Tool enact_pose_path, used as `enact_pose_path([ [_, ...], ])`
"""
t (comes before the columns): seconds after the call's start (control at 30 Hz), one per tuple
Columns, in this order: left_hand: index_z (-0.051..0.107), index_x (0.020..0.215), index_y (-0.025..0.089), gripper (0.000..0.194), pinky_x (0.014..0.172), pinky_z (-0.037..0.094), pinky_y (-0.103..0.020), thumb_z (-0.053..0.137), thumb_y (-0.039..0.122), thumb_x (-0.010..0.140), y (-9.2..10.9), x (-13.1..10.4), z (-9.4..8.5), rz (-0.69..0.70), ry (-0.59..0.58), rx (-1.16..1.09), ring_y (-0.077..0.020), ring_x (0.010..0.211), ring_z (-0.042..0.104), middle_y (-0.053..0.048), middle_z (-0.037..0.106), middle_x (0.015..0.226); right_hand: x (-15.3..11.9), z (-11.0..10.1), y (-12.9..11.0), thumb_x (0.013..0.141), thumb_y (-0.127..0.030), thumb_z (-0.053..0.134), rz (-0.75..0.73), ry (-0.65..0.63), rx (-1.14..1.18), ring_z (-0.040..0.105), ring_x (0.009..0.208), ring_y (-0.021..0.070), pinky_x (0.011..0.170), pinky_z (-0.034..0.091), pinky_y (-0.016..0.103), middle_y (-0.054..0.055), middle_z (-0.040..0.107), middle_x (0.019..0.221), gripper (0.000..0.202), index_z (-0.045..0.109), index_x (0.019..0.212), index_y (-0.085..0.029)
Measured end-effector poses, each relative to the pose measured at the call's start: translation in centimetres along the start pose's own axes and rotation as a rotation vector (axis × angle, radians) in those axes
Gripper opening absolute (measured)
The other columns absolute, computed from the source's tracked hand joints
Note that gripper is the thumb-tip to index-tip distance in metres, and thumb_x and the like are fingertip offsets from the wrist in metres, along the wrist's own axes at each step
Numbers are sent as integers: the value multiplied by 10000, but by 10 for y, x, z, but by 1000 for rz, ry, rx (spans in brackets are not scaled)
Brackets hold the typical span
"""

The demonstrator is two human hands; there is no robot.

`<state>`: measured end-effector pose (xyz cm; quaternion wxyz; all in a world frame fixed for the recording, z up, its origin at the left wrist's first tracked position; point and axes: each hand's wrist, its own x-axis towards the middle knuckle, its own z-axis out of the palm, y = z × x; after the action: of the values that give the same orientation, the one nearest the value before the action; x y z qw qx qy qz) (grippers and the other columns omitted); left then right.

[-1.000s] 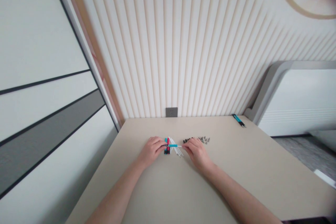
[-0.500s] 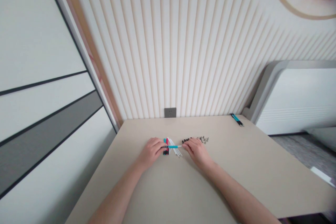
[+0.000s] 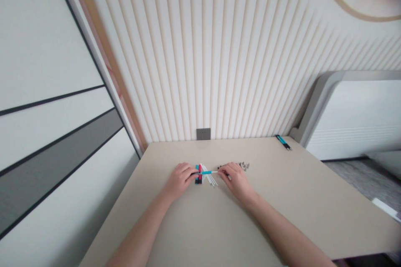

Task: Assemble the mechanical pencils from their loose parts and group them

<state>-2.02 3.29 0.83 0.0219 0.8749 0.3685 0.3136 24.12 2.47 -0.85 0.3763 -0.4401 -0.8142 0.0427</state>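
My left hand (image 3: 181, 178) is closed in a pinch on the black end of a blue pen barrel (image 3: 206, 172), held level above the table. A thin white refill sticks out of the barrel's right end. The fingertips of my right hand (image 3: 233, 177) are closed on the refill's far end. Below the barrel lie a red pen barrel (image 3: 200, 167), a blue one (image 3: 197, 178) with black ends, and several white refills (image 3: 211, 180) in a loose fan. Small black parts (image 3: 220, 167) are partly covered by my right hand, with several grey metallic tips (image 3: 246, 166) just beyond it.
Blue-and-black pens (image 3: 283, 142) lie near the back right corner of the beige table (image 3: 200, 225). A dark wall socket (image 3: 203, 134) sits just above the back edge. To the right stands a white headboard (image 3: 354, 112); a white cabinet (image 3: 62, 192) rises at the left.
The held barrel and both hands have risen very slightly, and the barrel's right end tips up a little. My right hand covers more of the black parts. The things lying on the table stay put.
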Motion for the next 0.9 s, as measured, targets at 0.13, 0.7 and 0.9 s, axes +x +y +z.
enact_pose_path([
  [0.13, 656, 945, 203, 236, 767, 443, -308, 481, 359, 962, 3, 1, -2, 23, -1, -17, -178, 833, 558, -49, 640, 853, 0, -3, -3, 964, -313, 482, -15, -13, 48, 566, 794, 189, 743, 424, 321, 60, 646, 819, 205, 632, 872, -208],
  [0.7, 645, 965, 203, 164, 798, 438, -322, 525, 313, 945, 3, 1, 1, 68, 9, -26, -183, 858, 562, -46, 651, 882, -1, -2, -4, 974, -371, 452, -22, -21, 119, 558, 742, 181, 706, 423, 315, 55, 630, 755, 300, 644, 825, -196],
  [0.9, 635, 975, 206, 180, 792, 434, -314, 498, 322, 959, 0, 0, 0, 5, 6, 3, -179, 856, 559, -44, 646, 897, 3, -10, -3, 988, -330, 423, -29, -36, 24, 582, 861, 192, 786, 422, 335, 64, 673, 913, 265, 667, 983, -224],
])
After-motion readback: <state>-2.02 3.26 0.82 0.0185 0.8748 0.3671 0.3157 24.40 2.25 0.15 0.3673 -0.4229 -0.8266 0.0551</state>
